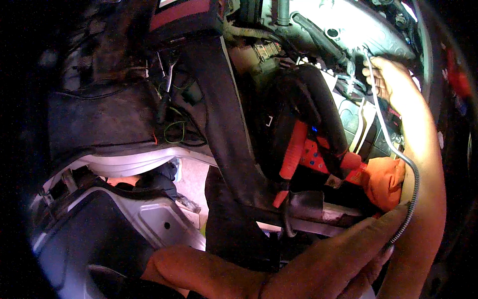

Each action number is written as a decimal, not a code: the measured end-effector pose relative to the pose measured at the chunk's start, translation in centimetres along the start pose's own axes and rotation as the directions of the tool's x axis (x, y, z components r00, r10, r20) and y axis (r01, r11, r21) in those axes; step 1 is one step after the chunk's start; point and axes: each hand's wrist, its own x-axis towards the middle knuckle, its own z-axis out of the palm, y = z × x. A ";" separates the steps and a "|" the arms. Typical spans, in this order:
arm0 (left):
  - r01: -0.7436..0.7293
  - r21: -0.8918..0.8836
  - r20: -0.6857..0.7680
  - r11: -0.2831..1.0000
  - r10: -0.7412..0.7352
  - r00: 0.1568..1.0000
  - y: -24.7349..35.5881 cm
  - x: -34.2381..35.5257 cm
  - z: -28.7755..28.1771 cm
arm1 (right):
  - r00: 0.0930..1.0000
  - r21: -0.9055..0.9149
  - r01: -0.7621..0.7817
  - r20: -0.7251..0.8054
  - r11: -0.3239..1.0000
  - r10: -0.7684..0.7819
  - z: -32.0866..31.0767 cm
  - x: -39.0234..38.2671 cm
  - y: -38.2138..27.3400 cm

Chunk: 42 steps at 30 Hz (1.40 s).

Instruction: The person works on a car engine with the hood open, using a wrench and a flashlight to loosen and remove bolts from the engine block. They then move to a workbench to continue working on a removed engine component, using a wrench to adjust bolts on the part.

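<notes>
A long, thin, flexible grey shaft (382, 117) with a ribbed, coiled lower part runs in a curve down the right of the engine bay. At its upper end, near a brightly lit pale metal cover (363, 30), the fingers of my right hand (386, 79) curl against it. My left hand (348, 254) is closed round the ribbed lower end, beside my right forearm. That grip is partly hidden by the back of my hand. Just behind the left hand, touching the right forearm, lies a bunched orange cloth (383, 183).
A red and black device (311, 149) with a small blue light sits mid-bay. Dark hoses (318, 37) and connectors crowd the back. A black cover (224, 119) drapes the left edge. Metal hand tools (170, 82) lie further left, below a boxy device (184, 20) with a maroon panel.
</notes>
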 end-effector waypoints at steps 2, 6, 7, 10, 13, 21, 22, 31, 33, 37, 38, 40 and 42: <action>0.034 -0.012 0.025 0.999 -0.034 0.999 0.5 -0.3 -0.1 | 1.000 0.033 -0.012 -0.003 0.999 0.012 -0.1 0.2 0.0; 0.087 -0.019 0.055 0.996 -0.085 0.995 1.6 0.1 0.0 | 1.000 0.136 -0.018 0.014 0.991 0.016 -0.2 1.0 0.1; 0.102 -0.009 0.056 0.995 -0.101 0.993 2.1 0.3 0.0 | 0.999 0.157 -0.019 0.032 0.987 0.014 -0.1 1.1 0.2; 0.138 0.077 0.058 0.987 -0.143 0.988 4.1 0.9 0.0 | 0.999 0.174 -0.020 0.034 0.984 0.014 0.2 1.4 0.3; 0.198 0.183 0.031 0.963 -0.207 0.978 4.4 1.1 0.0 | 0.998 0.155 -0.035 -0.036 0.987 0.041 0.8 1.4 0.0; 0.037 0.036 0.047 0.999 -0.039 0.998 1.6 1.1 -0.5 | 0.999 0.172 0.001 -0.042 0.985 0.006 1.3 0.4 -0.4; 0.053 0.092 0.037 0.994 -0.056 0.998 1.8 1.3 -0.1 | 0.999 0.157 -0.007 -0.048 0.988 0.015 1.3 0.3 -0.4; 0.038 0.153 0.174 0.987 -0.065 0.983 0.5 3.0 -1.2 | 1.000 0.135 -0.009 -0.005 0.991 0.009 1.1 0.7 -0.4; 0.042 0.203 0.179 0.978 -0.079 0.981 0.6 2.8 -1.4 | 0.999 0.137 -0.002 -0.035 0.991 0.006 1.1 0.8 -0.4; 0.258 0.224 0.270 0.940 -0.314 0.910 1.1 2.8 -1.1 | 0.998 0.167 0.009 -0.057 0.986 0.000 1.2 0.7 -0.4; 0.175 0.189 0.217 0.966 -0.214 0.952 1.1 2.7 -1.0 | 0.998 0.168 0.020 -0.060 0.986 -0.010 1.2 0.7 -0.4; 0.031 0.151 0.137 0.988 -0.052 0.989 0.7 2.9 -0.8 | 0.998 0.169 0.026 -0.059 0.985 -0.016 1.2 0.6 -0.4; -0.044 0.159 0.129 0.986 0.023 0.991 0.9 2.4 -1.0 | 0.999 0.167 0.032 -0.048 0.985 -0.024 1.1 0.5 -0.4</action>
